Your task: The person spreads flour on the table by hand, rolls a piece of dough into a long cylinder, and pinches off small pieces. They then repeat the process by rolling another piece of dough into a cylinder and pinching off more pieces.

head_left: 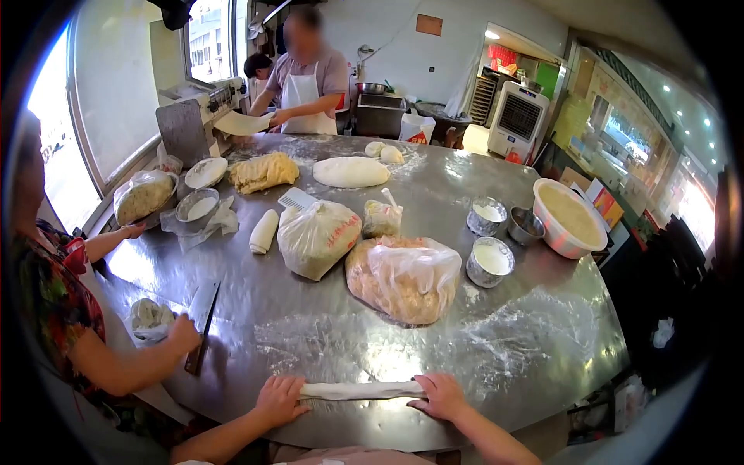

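A long white dough rope (360, 390) lies across the metal table near its front edge. My left hand (280, 400) grips its left end, fingers curled over it. At the other end, my right hand (440, 397) holds the dough between thumb and fingers. Beyond the rope sits a large plastic bag of crumbly tan filling (404, 280). Loose flour (511, 341) dusts the metal to the right of my hands.
At left, a co-worker's hand (184, 335) is near a cleaver (203, 310). Farther back are a white bag (318, 239), a dough log (351, 172), flour bowls (490, 261) and a large basin (570, 217). Another person (306, 85) works with a dough sheet (242, 124).
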### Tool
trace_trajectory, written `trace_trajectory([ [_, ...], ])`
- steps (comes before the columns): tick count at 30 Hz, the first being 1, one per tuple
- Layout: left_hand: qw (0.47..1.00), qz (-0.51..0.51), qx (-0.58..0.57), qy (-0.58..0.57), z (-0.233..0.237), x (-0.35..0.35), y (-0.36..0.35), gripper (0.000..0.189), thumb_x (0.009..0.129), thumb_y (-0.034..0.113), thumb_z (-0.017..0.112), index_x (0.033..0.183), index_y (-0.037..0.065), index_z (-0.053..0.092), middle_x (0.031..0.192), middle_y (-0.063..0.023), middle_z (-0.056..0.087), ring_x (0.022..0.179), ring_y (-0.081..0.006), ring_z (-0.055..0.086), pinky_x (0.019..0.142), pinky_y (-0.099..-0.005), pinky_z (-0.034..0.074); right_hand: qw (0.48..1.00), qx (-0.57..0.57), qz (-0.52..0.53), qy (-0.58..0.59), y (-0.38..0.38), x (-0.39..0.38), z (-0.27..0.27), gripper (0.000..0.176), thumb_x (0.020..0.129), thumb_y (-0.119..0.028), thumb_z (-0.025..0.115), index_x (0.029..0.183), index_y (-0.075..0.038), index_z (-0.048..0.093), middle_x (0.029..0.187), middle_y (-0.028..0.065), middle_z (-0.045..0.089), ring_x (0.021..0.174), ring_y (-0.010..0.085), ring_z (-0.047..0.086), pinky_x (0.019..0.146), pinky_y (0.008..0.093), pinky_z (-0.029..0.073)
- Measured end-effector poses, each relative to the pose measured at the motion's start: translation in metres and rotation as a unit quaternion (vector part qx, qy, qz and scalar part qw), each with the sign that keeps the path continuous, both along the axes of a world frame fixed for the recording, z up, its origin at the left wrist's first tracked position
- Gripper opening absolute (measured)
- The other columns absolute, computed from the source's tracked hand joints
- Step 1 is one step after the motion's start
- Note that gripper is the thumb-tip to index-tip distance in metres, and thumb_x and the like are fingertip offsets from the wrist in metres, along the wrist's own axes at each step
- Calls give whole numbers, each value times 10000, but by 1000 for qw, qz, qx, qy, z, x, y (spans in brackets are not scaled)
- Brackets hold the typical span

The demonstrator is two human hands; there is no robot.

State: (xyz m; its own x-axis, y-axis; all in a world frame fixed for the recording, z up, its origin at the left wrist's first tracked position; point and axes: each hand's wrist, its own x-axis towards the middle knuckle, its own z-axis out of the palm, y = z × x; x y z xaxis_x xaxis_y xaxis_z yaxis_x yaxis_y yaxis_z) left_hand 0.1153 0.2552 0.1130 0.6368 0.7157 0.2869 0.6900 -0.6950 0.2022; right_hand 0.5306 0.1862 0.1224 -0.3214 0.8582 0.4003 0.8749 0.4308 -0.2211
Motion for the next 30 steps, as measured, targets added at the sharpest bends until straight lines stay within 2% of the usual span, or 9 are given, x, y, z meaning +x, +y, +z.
trace_trajectory([
  [5,995,22,-61,70,-24,8,29,522,782,550,750,951,64,664,923,-106,650,912,-309,629,755,-429,516,998,-35,-35,-41,23,-2,-22,428,785,-530,756,857,-123,647,777,58,612,720,261,632,600,413,503],
  [8,972,101,-175,116,7,0,39,507,775,580,746,896,93,669,896,-120,653,886,-320,641,670,-419,528,997,-52,-31,-55,28,8,-12,460,808,-557,735,745,-122,598,677,65,563,596,272,605,492,417,479],
  [10,960,130,-205,141,3,-14,39,493,766,579,753,934,122,673,948,-97,661,920,-327,638,748,-423,518,992,-94,-48,-64,19,15,-4,451,812,-549,746,756,-123,607,685,74,560,613,287,603,495,438,470],
  [13,971,128,-157,129,2,-14,22,538,784,593,730,1034,118,684,1057,-94,660,1031,-323,622,861,-452,495,978,-165,-108,-64,16,-1,4,432,824,-562,724,859,-135,671,767,69,605,729,287,630,617,439,502],
  [16,994,69,-69,55,25,25,11,605,809,571,715,1192,106,650,1161,-98,637,1114,-306,597,943,-476,453,995,-76,-27,-66,30,-21,26,501,788,-597,715,987,-138,705,867,62,650,886,283,643,803,465,483],
  [17,998,43,-42,26,31,44,8,633,816,557,715,1251,105,631,1192,-98,627,1132,-300,588,965,-481,436,991,-117,-8,-65,33,-29,37,640,764,-616,721,1182,-136,660,1028,67,655,1043,274,602,922,471,420],
  [19,997,-27,-70,-15,24,84,4,742,741,503,794,1308,74,581,1196,-138,609,1132,-315,577,925,-456,457,994,-94,31,-46,39,-43,28,716,753,-632,722,1247,-125,613,1074,69,644,1050,268,598,902,459,433],
  [24,994,-26,-74,75,0,150,2,597,869,502,663,1296,95,568,1087,-64,631,1001,-252,613,801,-414,476,989,-135,19,-65,39,-55,3,834,716,-662,742,1306,-101,564,1116,94,640,1026,298,607,857,463,458],
  [30,990,-59,-115,49,-25,150,29,415,891,487,639,1017,93,605,970,-89,642,892,-287,645,728,-436,519,993,-110,33,-33,55,-48,-15,500,739,-584,757,917,-127,659,798,88,619,744,309,621,642,434,503],
])
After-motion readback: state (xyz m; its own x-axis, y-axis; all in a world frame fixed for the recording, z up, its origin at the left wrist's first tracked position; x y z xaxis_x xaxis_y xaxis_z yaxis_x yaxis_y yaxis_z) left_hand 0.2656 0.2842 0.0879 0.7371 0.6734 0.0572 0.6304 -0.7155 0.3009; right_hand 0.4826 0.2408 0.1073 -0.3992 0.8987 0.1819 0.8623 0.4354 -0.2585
